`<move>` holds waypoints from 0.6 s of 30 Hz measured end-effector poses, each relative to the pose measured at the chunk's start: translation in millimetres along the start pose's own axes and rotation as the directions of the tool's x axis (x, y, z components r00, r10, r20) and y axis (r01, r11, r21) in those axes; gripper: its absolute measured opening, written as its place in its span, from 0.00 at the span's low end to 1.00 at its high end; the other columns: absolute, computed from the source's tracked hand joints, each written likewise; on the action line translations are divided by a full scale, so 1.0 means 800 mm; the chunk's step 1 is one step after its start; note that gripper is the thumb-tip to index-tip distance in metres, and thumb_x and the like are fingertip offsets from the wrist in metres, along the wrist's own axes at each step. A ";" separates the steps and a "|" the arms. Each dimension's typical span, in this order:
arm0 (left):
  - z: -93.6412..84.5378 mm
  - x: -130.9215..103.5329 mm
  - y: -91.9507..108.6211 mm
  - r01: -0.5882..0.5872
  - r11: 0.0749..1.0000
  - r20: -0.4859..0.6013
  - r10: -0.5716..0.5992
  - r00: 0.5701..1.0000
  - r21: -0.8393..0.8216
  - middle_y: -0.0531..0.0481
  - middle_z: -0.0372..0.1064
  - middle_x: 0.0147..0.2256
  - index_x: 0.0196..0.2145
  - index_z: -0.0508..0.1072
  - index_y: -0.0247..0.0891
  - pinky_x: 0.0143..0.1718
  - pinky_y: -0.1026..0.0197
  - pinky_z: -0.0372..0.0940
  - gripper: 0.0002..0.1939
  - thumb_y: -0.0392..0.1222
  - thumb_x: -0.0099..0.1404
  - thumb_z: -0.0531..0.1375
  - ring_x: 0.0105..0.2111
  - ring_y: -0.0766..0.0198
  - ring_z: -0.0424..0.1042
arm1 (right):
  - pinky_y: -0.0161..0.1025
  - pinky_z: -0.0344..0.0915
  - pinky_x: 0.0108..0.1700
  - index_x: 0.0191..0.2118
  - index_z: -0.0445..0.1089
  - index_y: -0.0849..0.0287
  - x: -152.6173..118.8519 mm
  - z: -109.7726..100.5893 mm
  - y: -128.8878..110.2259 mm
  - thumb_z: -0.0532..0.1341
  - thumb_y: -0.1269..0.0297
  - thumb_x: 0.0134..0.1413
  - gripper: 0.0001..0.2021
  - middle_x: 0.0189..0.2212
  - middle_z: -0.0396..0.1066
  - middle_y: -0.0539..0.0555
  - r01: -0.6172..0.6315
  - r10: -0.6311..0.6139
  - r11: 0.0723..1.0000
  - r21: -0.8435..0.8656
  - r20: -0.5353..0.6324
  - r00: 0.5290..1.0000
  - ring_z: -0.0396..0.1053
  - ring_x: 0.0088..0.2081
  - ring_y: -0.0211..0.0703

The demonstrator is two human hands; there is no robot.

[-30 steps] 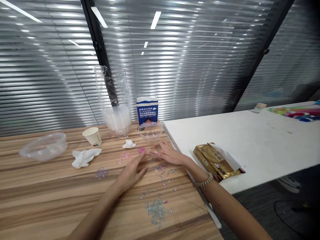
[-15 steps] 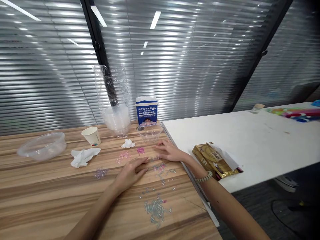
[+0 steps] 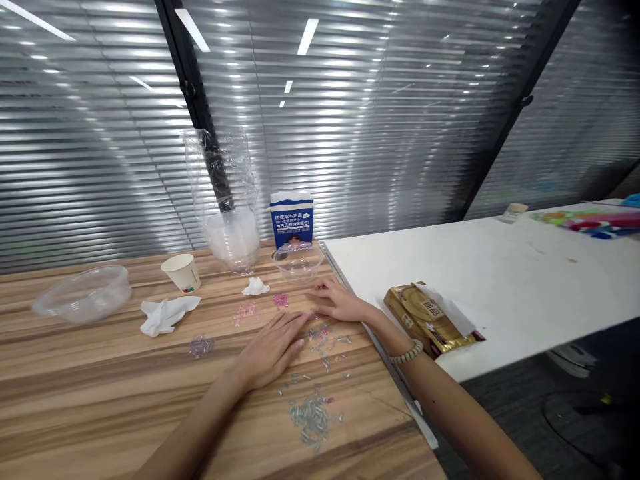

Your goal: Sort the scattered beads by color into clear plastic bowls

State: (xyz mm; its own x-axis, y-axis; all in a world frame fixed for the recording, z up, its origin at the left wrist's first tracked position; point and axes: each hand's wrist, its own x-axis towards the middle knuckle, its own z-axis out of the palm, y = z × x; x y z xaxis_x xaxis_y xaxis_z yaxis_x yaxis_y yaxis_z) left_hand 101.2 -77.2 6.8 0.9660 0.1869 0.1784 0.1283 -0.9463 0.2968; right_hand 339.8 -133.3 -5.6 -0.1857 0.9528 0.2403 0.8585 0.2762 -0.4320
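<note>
My left hand (image 3: 273, 348) lies flat on the wooden table with its fingers stretched out, the tips close to my right hand. My right hand (image 3: 337, 300) rests at the table's right side, thumb and fingers apart, beside the mixed pink and grey beads (image 3: 323, 337). A few beads lie between the two hands, partly hidden by the fingers. Toward me is a larger pile of grey-green tube beads (image 3: 311, 419). Farther left are small heaps of magenta beads (image 3: 281, 300), pale pink beads (image 3: 247, 311) and purple beads (image 3: 201, 346).
Behind my right hand stands a clear plastic bowl (image 3: 299, 263), with a blue carton (image 3: 292, 223) behind it. Stacked bowls in plastic wrap (image 3: 234, 240), a paper cup (image 3: 182, 273), crumpled tissues (image 3: 167, 316) and a clear lid (image 3: 85, 293) stand leftward. A gold tissue pack (image 3: 433, 320) lies right.
My left hand has turned flatter, its fingers spreading out and reaching forward and right toward my right hand. My right hand has stayed nearly in place.
</note>
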 end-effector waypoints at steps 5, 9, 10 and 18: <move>-0.001 0.001 0.000 -0.030 0.999 0.007 0.029 1.000 0.020 0.51 0.49 0.61 0.63 0.44 0.45 0.62 0.50 0.44 0.25 0.46 0.71 0.42 0.61 0.62 0.49 | 0.48 0.53 0.57 0.54 0.64 0.56 0.001 0.003 0.001 0.54 0.49 0.56 0.24 0.49 0.58 0.58 0.008 -0.008 1.000 0.025 0.004 1.000 0.56 0.52 0.48; -0.001 0.001 0.001 -0.023 1.000 0.000 0.023 1.000 0.018 0.50 0.51 0.60 0.63 0.46 0.44 0.62 0.51 0.44 0.24 0.47 0.71 0.43 0.60 0.62 0.49 | 0.47 0.53 0.58 0.53 0.65 0.57 0.001 0.003 -0.001 0.55 0.51 0.56 0.23 0.49 0.58 0.58 0.010 -0.010 1.000 0.027 -0.003 1.000 0.55 0.52 0.47; -0.001 0.001 0.001 -0.017 1.000 -0.004 0.017 1.000 0.015 0.50 0.51 0.60 0.63 0.46 0.43 0.62 0.51 0.44 0.24 0.47 0.71 0.43 0.60 0.62 0.49 | 0.47 0.53 0.57 0.53 0.65 0.57 0.001 0.003 -0.002 0.55 0.51 0.56 0.22 0.48 0.58 0.58 0.008 -0.008 1.000 0.027 -0.008 1.000 0.55 0.52 0.47; -0.001 0.001 0.000 -0.019 1.000 0.003 0.019 1.000 0.000 0.50 0.50 0.60 0.63 0.46 0.43 0.63 0.50 0.44 0.25 0.48 0.70 0.43 0.61 0.61 0.48 | 0.47 0.54 0.57 0.50 0.68 0.58 0.000 0.001 0.001 0.58 0.51 0.54 0.21 0.47 0.60 0.57 0.015 -0.014 0.999 0.029 -0.027 1.000 0.57 0.51 0.48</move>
State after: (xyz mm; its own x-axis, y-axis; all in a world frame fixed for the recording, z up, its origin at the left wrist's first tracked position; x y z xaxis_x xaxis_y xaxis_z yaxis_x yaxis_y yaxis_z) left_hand 101.9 -76.5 7.3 0.9690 0.1683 0.1807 0.1101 -0.9495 0.2937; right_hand 340.1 -133.1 -6.5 -0.1850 0.9451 0.2694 0.8414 0.2940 -0.4534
